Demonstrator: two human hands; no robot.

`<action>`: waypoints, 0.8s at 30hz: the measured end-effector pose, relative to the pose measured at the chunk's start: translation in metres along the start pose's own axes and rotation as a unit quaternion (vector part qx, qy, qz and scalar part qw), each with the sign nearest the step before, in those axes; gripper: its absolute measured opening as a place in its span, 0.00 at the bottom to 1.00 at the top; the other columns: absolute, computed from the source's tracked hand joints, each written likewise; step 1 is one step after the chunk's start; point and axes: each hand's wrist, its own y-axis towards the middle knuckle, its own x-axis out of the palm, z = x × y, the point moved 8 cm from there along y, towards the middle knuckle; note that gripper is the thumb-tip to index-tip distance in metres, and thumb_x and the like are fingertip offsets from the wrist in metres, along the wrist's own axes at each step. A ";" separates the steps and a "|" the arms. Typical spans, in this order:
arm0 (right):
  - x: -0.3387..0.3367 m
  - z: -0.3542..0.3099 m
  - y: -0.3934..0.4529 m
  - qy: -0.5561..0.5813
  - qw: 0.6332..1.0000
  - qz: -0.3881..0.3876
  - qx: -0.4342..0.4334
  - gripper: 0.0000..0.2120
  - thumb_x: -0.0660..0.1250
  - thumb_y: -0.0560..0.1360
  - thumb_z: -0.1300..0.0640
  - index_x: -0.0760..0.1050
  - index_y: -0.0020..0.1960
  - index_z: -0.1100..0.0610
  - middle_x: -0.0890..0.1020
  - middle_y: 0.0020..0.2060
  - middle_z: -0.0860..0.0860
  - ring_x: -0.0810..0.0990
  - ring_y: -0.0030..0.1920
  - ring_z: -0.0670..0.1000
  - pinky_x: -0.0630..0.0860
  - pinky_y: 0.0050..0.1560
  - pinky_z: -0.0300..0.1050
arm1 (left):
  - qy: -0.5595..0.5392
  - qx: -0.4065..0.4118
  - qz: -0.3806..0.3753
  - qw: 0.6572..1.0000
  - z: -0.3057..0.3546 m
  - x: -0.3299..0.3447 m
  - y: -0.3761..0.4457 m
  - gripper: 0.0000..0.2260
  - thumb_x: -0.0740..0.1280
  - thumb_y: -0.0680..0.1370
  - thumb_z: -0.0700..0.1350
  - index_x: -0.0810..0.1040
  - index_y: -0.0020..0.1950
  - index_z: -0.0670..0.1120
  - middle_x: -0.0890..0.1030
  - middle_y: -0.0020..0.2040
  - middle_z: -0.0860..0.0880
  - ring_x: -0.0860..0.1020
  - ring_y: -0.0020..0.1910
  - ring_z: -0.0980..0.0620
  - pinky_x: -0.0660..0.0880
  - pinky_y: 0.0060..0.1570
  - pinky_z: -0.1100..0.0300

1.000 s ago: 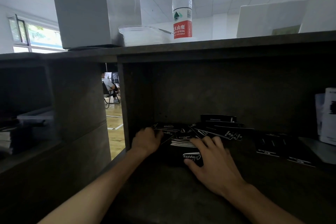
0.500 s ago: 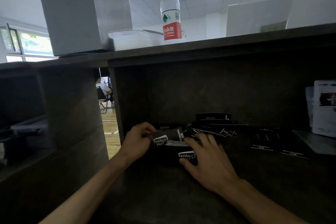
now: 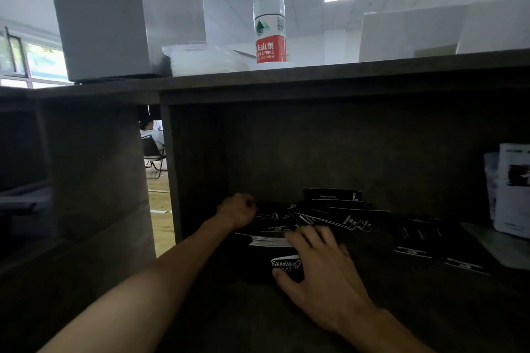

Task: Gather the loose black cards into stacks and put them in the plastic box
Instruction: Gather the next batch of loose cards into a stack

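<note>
**Squaring a card stack deep in a dim shelf bay**

The left hand (image 3: 239, 210) is curling at the far left end of the black cards (image 3: 338, 216), though the dim light is hiding whether those fingers are pinching a card, so its grip cannot be told; the right hand (image 3: 321, 272) is lying flat with straight fingers on a stack (image 3: 271, 241), its thumb pressing a lettered black card at the stack's six o'clock; more cards are fanning out toward two o'clock, and others (image 3: 415, 241) are lying well apart at three o'clock; the plastic box (image 3: 200, 59) is probably the clear tub on the shelf top at eleven o'clock, beside the water bottle (image 3: 269, 13). Risks: the glossy cards may be sliding apart if squeezed unevenly; dark cards on the dark shelf could be getting overlooked; lifting past the shelf edge could be knocking the stack loose.
</note>
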 end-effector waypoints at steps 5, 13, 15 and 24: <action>0.001 0.001 0.000 0.003 1.000 0.002 0.001 0.31 0.56 0.76 0.32 0.59 0.75 0.43 0.64 0.68 0.40 0.56 0.71 0.45 0.65 0.69 0.51 | 0.168 0.013 -0.018 0.986 -0.005 0.027 0.006 0.18 0.53 0.83 0.56 0.72 0.69 0.53 0.74 0.69 0.44 0.72 0.67 0.42 0.66 0.65 0.50; 0.000 0.001 -0.001 0.000 1.000 0.004 0.009 0.29 0.56 0.75 0.32 0.61 0.73 0.42 0.66 0.65 0.40 0.59 0.68 0.45 0.67 0.66 0.49 | 0.098 0.076 -0.022 0.992 -0.008 0.019 -0.032 0.20 0.63 0.80 0.58 0.77 0.66 0.48 0.72 0.66 0.42 0.73 0.65 0.44 0.69 0.64 0.57; -0.001 0.000 -0.002 -0.001 1.000 0.000 0.011 0.29 0.56 0.76 0.32 0.60 0.73 0.42 0.66 0.66 0.40 0.59 0.68 0.45 0.67 0.66 0.49 | 0.057 0.094 -0.033 0.993 -0.011 0.016 -0.038 0.15 0.67 0.79 0.51 0.80 0.63 0.46 0.76 0.64 0.43 0.75 0.63 0.46 0.68 0.61 0.63; -0.002 -0.001 -0.003 0.000 1.000 -0.009 0.015 0.30 0.56 0.75 0.32 0.61 0.74 0.42 0.67 0.65 0.40 0.61 0.67 0.46 0.67 0.66 0.50 | 0.137 -0.062 0.044 0.988 -0.035 -0.001 -0.055 0.17 0.62 0.81 0.43 0.71 0.69 0.42 0.68 0.70 0.39 0.68 0.69 0.40 0.66 0.68 0.49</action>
